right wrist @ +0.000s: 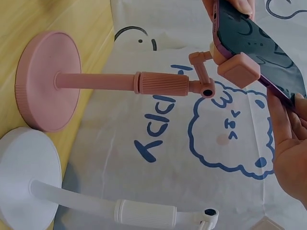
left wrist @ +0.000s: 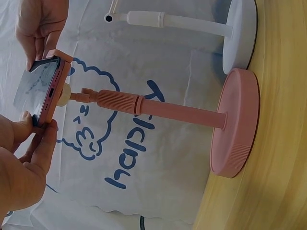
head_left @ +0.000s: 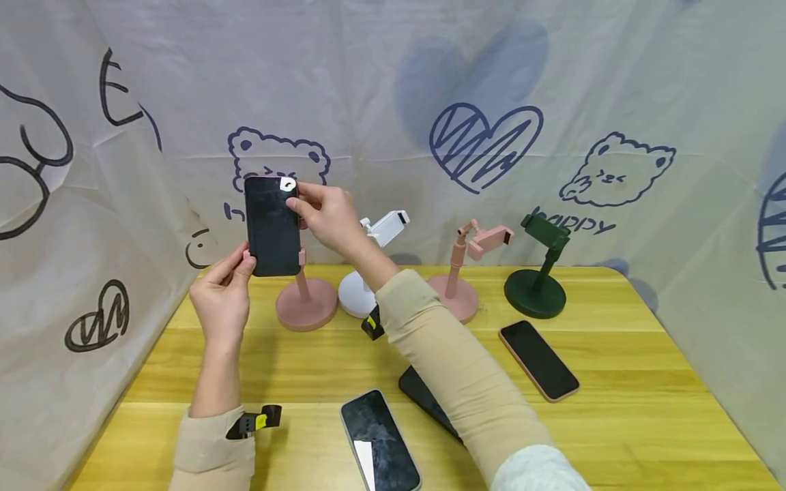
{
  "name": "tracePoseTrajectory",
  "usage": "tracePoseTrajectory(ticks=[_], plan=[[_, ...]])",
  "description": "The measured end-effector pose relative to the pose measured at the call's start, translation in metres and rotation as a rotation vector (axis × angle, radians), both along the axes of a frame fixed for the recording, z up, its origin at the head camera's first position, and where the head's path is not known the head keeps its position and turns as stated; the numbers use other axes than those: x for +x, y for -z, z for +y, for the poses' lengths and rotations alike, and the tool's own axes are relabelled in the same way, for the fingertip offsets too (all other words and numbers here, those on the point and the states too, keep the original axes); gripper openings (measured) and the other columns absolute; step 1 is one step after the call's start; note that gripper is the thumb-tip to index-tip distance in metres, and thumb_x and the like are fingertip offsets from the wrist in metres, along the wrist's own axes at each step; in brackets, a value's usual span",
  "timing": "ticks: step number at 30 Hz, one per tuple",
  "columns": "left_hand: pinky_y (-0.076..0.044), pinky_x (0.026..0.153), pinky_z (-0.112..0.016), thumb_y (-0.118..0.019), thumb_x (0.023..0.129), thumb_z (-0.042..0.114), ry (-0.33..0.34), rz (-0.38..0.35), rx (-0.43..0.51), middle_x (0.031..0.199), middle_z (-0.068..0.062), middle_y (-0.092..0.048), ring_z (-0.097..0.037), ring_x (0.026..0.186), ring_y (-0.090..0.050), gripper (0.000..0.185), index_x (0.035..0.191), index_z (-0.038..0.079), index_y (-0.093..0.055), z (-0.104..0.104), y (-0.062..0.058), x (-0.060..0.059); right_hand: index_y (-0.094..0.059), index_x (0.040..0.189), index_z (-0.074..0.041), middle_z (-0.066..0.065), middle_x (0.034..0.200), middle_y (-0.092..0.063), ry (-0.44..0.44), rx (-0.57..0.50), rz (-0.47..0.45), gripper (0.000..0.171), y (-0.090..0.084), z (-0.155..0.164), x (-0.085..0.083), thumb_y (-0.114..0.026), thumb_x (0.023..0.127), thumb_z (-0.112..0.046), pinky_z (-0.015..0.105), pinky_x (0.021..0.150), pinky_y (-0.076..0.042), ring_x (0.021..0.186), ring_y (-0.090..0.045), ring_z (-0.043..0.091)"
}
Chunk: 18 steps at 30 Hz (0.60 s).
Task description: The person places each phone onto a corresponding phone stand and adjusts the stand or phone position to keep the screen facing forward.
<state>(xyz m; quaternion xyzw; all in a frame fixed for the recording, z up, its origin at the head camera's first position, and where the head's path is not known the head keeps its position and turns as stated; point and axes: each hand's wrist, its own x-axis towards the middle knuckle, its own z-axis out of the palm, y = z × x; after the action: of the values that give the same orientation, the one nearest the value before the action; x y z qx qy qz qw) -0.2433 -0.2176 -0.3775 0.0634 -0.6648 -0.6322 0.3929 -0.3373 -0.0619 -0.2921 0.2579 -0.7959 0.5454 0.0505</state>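
A dark phone (head_left: pixel 273 226) stands upright in the clamp of a pink stand (head_left: pixel 306 303) at the table's back left. My left hand (head_left: pixel 225 293) pinches the phone's lower left corner. My right hand (head_left: pixel 327 217) holds its upper right edge by the clamp. In the left wrist view the phone (left wrist: pixel 39 90) sits in the pink clamp, with my left fingers (left wrist: pixel 33 143) on its bottom end. In the right wrist view the phone (right wrist: pixel 259 48) lies against the clamp jaw, and the pink stand (right wrist: pixel 48 81) has a round base.
A white stand (head_left: pixel 362 290), a second pink stand (head_left: pixel 457 290) and a dark green stand (head_left: pixel 537 286) line the back of the yellow table (head_left: pixel 614 423). Three phones lie flat: one at front centre (head_left: pixel 379 442), one under my right sleeve (head_left: pixel 424 399), one at right (head_left: pixel 538 359). Printed cloth walls surround the table.
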Motion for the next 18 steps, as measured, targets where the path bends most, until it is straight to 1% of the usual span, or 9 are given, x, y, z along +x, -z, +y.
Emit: tracePoseTrajectory(ticks=[3, 7, 10, 14, 18], plan=[[-0.056, 0.083, -0.009, -0.075, 0.089, 0.010, 0.008, 0.003, 0.001, 0.099, 0.018, -0.075, 0.007, 0.092, -0.070, 0.025, 0.114, 0.008, -0.076, -0.0005, -0.0002, 0.0006, -0.056, 0.143, -0.007, 0.011, 0.118, -0.075, 0.006, 0.025, 0.007, 0.047, -0.0002, 0.0010, 0.0008, -0.064, 0.099, -0.021, 0.018, 0.075, -0.061, 0.084, -0.075, 0.022], [-0.056, 0.082, -0.009, -0.076, 0.089, 0.010, 0.010, 0.011, -0.005, 0.098, 0.018, -0.075, 0.007, 0.091, -0.070, 0.025, 0.114, 0.008, -0.077, -0.0011, 0.0001, 0.0007, -0.055, 0.144, -0.008, 0.011, 0.121, -0.074, 0.006, 0.058, 0.025, 0.048, -0.0001, 0.0021, 0.0009, -0.064, 0.099, -0.023, 0.018, 0.075, -0.061, 0.084, -0.076, 0.020], [-0.056, 0.083, -0.009, -0.076, 0.089, 0.012, 0.011, 0.010, -0.011, 0.097, 0.018, -0.075, 0.006, 0.091, -0.070, 0.025, 0.114, 0.010, -0.077, -0.0009, 0.0000, 0.0003, -0.055, 0.144, -0.008, 0.012, 0.121, -0.074, 0.006, 0.054, 0.032, 0.048, 0.0005, 0.0028, 0.0009, -0.064, 0.099, -0.023, 0.019, 0.076, -0.061, 0.085, -0.076, 0.020], [-0.056, 0.082, -0.009, -0.076, 0.088, 0.013, 0.004, -0.009, -0.009, 0.097, 0.018, -0.075, 0.006, 0.091, -0.070, 0.026, 0.114, 0.011, -0.077, -0.0007, 0.0003, -0.0001, -0.055, 0.143, -0.008, 0.014, 0.122, -0.073, 0.003, 0.032, 0.032, 0.047, 0.0018, 0.0035, 0.0018, -0.065, 0.099, -0.021, 0.022, 0.075, -0.062, 0.084, -0.077, 0.021], [-0.056, 0.082, -0.008, -0.077, 0.088, 0.013, 0.001, -0.016, -0.004, 0.098, 0.017, -0.076, 0.006, 0.091, -0.070, 0.026, 0.114, 0.011, -0.077, -0.0010, 0.0001, -0.0007, -0.054, 0.145, -0.008, 0.014, 0.126, -0.072, -0.010, 0.045, 0.021, 0.048, 0.0016, 0.0043, 0.0017, -0.064, 0.099, -0.021, 0.021, 0.077, -0.062, 0.085, -0.077, 0.019]])
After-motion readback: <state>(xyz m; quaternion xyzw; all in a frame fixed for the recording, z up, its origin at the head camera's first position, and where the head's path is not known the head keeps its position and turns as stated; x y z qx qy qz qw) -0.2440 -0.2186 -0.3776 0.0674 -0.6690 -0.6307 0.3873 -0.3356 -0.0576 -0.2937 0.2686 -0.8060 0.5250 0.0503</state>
